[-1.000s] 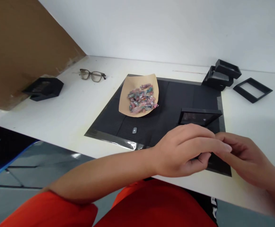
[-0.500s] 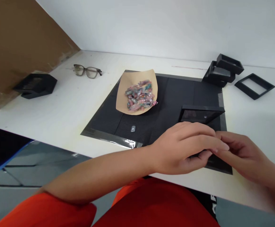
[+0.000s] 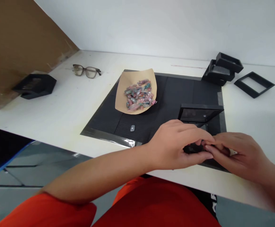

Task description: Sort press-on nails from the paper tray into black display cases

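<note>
My left hand (image 3: 175, 143) reaches in from the left, its fingers curved and closed so that the tips meet those of my right hand (image 3: 242, 153). Both are pinched together over the right end of the black mat (image 3: 170, 91). Whatever lies between the fingertips is hidden or too small to name. Just behind the hands stands a black box lid with a clear window (image 3: 200, 114), tilted up; the hands cover most of what is below it. A small grey glossy piece (image 3: 132, 128) lies on the mat, to the left.
On the mat sits a tan paper tray (image 3: 119, 101) of small colourful pieces in clear wrap. Glasses (image 3: 87, 71) and a black box (image 3: 37, 85) are at left. Black boxes (image 3: 224, 70) are stacked at back right, beside a black frame (image 3: 254, 84).
My left fingers have loosened and lifted, with a gap now showing between thumb and fingers. The right fingers have shifted slightly at the meeting point. The view has tilted a little.
</note>
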A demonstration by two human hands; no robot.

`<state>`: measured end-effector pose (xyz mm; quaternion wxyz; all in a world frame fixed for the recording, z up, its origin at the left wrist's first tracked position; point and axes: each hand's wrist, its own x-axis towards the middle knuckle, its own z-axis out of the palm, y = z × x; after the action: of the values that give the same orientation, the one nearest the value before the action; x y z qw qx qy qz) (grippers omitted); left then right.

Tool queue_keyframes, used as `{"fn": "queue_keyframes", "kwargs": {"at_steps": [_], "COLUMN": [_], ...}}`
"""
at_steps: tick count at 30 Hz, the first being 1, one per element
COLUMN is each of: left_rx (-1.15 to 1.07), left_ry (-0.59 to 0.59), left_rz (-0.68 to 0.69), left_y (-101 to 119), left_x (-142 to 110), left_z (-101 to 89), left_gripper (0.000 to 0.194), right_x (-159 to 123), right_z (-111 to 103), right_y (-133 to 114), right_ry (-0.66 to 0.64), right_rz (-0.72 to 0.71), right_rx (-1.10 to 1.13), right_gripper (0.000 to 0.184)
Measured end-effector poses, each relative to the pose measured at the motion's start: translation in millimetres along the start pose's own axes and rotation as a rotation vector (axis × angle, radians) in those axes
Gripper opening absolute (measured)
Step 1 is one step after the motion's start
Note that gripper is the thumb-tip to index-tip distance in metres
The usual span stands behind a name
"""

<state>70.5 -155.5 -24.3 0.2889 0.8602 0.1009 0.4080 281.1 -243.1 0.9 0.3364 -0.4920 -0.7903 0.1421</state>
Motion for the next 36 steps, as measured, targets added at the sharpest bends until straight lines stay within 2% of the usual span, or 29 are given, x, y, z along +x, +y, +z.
{"fn": "queue_keyframes", "kwargs": {"at_steps": [7, 11, 16, 21, 27, 33, 36], "left_rx": [-0.063, -0.032, 0.091, 0.297, 0.42, 0.488, 0.502], "left_ry": [-0.02, -0.001, 0.085, 0.1, 0.109, 0.115, 0.109], "left_rz": [-0.109, -0.006, 0.097, 0.198, 0.333, 0.342, 0.345], "left_y": [5, 4, -1, 1, 0, 1, 1], "left_x": [-2, -1, -3, -4, -3, -3, -3], "left_z": [-1.6, -3.4, -2.1, -4.4, -9.2, -9.0, -9.8], "left_gripper": [0.011, 0.004, 0.016, 0.015, 0.011, 0.019, 0.017], "right_x": [-3, -5, -9, -20, -26, -22, -15], "right_z": [-4, -7, -8, 1, 3, 4, 4], "right_y": [0, 2, 2, 7, 8, 3, -1], "right_ry": [0.064, 0.071, 0.045, 0.101, 0.088, 0.075, 0.069], "right_rz": [-0.037, 0.028, 0.077, 0.195, 0.259, 0.313, 0.347], "right_rx": [-0.075, -0.018, -0.02, -0.064, -0.062, -0.049, 0.008], "right_gripper": [0.02, 0.019, 0.018, 0.029, 0.039, 0.039, 0.044]}}
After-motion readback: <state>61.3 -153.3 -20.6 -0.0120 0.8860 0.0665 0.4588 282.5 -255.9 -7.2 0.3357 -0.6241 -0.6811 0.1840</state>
